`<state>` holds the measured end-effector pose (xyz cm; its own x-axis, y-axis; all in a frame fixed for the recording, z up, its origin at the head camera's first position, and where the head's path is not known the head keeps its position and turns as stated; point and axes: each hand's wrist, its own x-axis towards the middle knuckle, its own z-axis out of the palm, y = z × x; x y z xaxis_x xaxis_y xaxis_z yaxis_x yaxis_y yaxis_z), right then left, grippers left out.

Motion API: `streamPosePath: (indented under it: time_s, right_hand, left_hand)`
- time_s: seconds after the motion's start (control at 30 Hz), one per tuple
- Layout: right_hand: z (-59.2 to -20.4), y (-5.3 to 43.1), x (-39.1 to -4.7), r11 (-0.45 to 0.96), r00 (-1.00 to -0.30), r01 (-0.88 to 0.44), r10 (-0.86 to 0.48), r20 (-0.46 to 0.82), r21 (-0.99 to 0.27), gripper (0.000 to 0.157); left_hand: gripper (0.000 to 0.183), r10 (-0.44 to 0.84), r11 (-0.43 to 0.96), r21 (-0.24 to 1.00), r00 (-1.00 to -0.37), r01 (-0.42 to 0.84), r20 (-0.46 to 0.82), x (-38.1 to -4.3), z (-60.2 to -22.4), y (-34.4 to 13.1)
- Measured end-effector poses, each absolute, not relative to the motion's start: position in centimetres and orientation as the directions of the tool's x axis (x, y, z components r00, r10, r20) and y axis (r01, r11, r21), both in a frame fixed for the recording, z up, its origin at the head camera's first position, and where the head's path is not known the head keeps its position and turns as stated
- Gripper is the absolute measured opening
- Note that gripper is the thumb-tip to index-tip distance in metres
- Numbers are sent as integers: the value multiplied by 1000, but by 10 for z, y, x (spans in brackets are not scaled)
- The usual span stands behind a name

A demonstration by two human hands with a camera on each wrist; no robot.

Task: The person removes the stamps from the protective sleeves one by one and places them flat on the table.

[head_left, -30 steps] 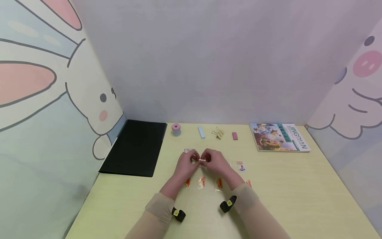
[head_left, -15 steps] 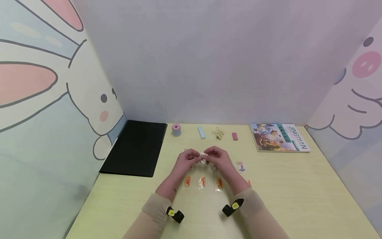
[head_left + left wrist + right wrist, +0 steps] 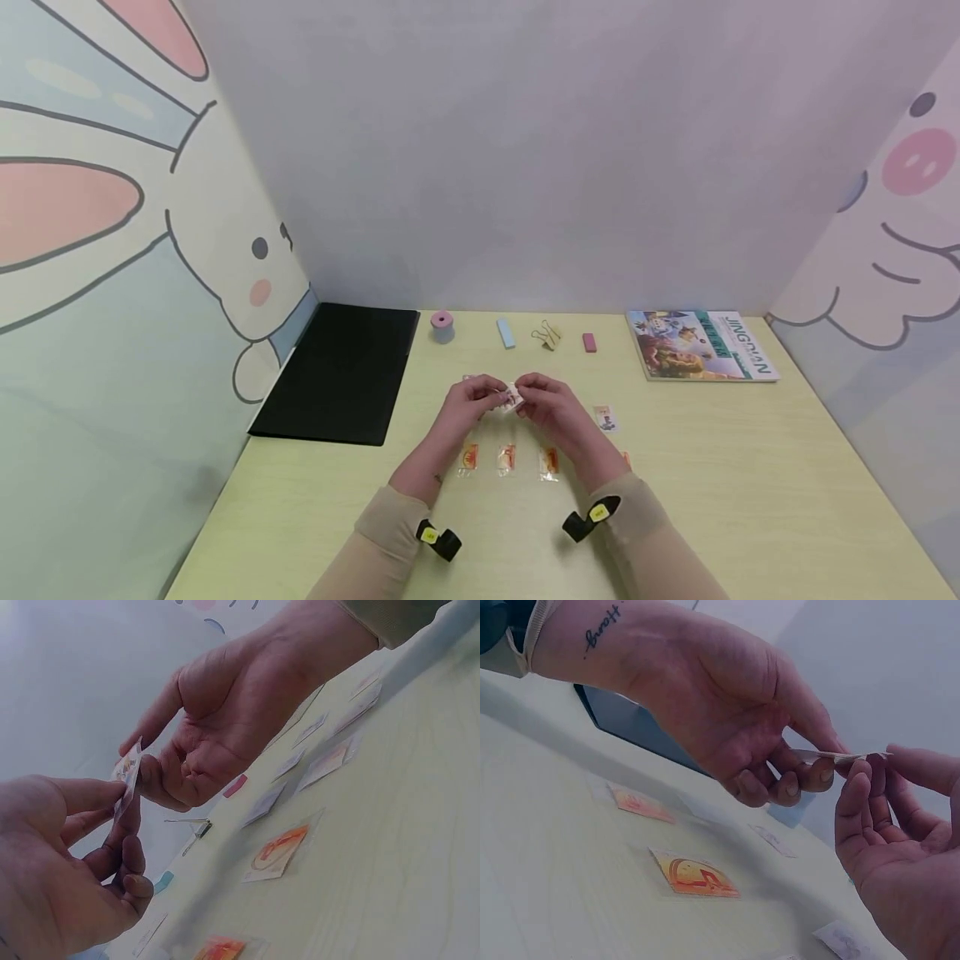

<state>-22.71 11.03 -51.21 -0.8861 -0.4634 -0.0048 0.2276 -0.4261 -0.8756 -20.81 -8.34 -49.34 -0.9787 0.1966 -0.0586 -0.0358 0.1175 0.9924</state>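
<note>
My left hand [image 3: 463, 412] pinches a small, pale, printed postage stamp [image 3: 513, 399] between thumb and fingers, above the table's middle. From the other side, my right hand [image 3: 553, 410] holds its right edge with thumb and forefinger. Seen nearly edge-on in the left wrist view, the stamp [image 3: 129, 778] stands between both sets of fingertips. Below the hands lies a row of orange stamps in clear sleeves, among them one with a red-orange design [image 3: 550, 461] and another [image 3: 468, 457]. A paler stamp [image 3: 606, 418] lies right of the right hand; others behind the hands are partly hidden.
A black folder [image 3: 337, 371] lies at the left. Along the back are a pink-topped spool [image 3: 442, 327], a light blue strip [image 3: 506, 333], a gold binder clip [image 3: 548, 335] and a pink eraser [image 3: 589, 342]. A magazine [image 3: 701, 346] occupies the back right.
The stamp has turned from nearly edge-on to showing its printed face. My right fingers have shifted to its right edge, and both forearms have spread slightly apart.
</note>
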Motion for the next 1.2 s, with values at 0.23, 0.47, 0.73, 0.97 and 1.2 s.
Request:
streamPosePath:
  time_s: [0.23,0.47,0.73,0.97,1.2]
  right_hand:
    - [-515,110,-225,-501,-855,256,-517,49,-827,14]
    - [-518,109,-226,-525,-846,256,-527,74,-812,14]
    - [-520,111,-228,-350,-909,105,-412,53,-931,15]
    - [-509,111,-228,116,-960,-73,-278,38,-991,21]
    - [-504,108,-227,185,-956,-116,-286,59,-976,12]
  left_hand:
    - [18,213,91,996,-976,-18,-37,-207,-493,-85]
    - [17,227,76,997,-973,-29,-46,-208,-494,-86]
    - [17,212,102,994,-976,-25,-47,-207,-494,-87]
    - [15,160,189,982,-987,28,-2,-209,-495,-84]
    - [12,133,260,962,-990,80,46,-212,-499,-83]
